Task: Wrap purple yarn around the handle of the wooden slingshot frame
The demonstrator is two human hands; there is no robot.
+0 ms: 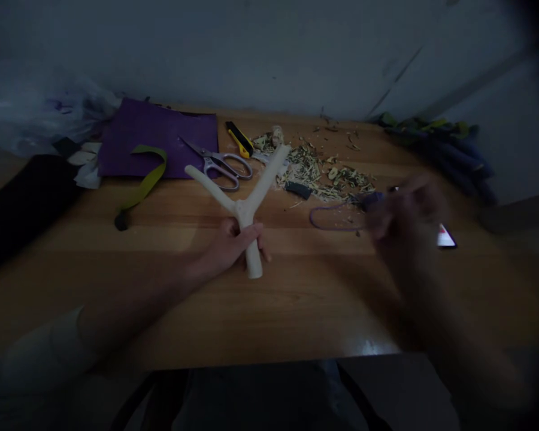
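A peeled, pale Y-shaped forked stick is in my left hand. The fingers wrap round its stem, and its two prongs point away from me, above the table. My right hand is raised over the right part of the table, blurred by motion. Whether it holds anything I cannot make out. Close to its left side lies a loop of thin purple cord, whose right end runs behind the hand. A lit phone screen shows just to the right of that hand.
Beyond the stick lie wood shavings, silver scissors, a yellow-black utility knife and a small dark piece. At left are a purple sheet, a yellow-green strap and plastic bags. Dark bundled items sit far right.
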